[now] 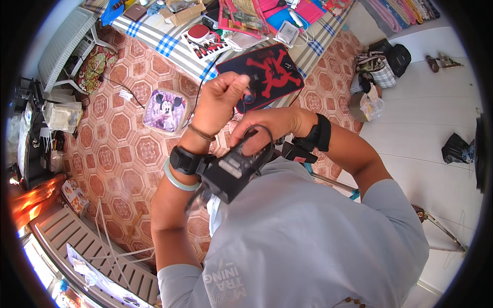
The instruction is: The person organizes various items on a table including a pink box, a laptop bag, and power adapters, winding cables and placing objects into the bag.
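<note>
My right hand [275, 125] grips a black power adapter [231, 167], its thumb lying across the case. The adapter bears a printed label, and a loop of its black cable [271, 134] curves around the thumb. Above and to the left, my left hand [221, 94] pinches a thin dark cable with thumb and fingers. A small dark rounded piece [249, 97] shows just below those fingertips; I cannot tell what it is. Both wrists carry black straps [186, 159] with devices on them. Behind the hands lies a black mouse pad [265, 73] with a red skull design, at the table's edge.
The table [154, 32] has a checked cloth and holds a tray of cosmetics [204, 46], a cardboard box [185, 13] and papers. A cartoon-printed stool [165, 109] stands on the tiled floor. A wicker chair [65, 46] is left; bags [375, 65] sit right.
</note>
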The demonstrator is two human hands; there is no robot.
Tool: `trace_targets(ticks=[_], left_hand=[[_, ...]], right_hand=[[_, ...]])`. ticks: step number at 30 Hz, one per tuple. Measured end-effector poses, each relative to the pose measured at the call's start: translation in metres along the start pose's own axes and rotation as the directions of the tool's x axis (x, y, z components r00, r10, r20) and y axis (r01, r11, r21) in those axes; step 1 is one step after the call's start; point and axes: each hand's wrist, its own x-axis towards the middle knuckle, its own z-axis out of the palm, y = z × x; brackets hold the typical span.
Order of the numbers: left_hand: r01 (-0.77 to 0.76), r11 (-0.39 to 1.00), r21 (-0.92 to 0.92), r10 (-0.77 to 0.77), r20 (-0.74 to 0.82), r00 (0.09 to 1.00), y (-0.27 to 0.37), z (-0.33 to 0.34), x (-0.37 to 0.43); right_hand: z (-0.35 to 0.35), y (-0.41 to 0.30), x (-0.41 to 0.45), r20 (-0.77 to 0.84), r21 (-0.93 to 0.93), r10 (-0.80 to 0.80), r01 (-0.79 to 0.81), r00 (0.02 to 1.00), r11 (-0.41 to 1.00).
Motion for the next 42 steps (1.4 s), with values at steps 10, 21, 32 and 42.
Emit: trace_targets(ticks=[10,21,32,42], left_hand=[[-0.117,0.821,-0.558,-0.002,-0.209,0.978,-0.003,-0.017,-0.015],[0.181,0.966,0.184,-0.231,0.307,0.923,-0.010,-0.020,-0.032],[-0.147,0.983,-0.115,0.143,-0.042,0.989,-0.002,0.021,-0.030],[0.018,0.808,-0.589,-0.061,-0.054,0.997,-0.024,0.003,-0.017]], right_hand=[[-0.039,-0.013,-0.038,-0.071,-0.176,-0.026,0.013,0.997,0.984],[-0.052,-0.013,-0.065,-0.460,0.548,-0.248,0.492,0.852,0.676],[-0.048,-0.009,-0.041,-0.555,0.480,-0.216,0.521,0.804,0.706],[-0.056,-0.018,-0.041,-0.402,0.469,-0.536,0.669,0.743,0.576]])
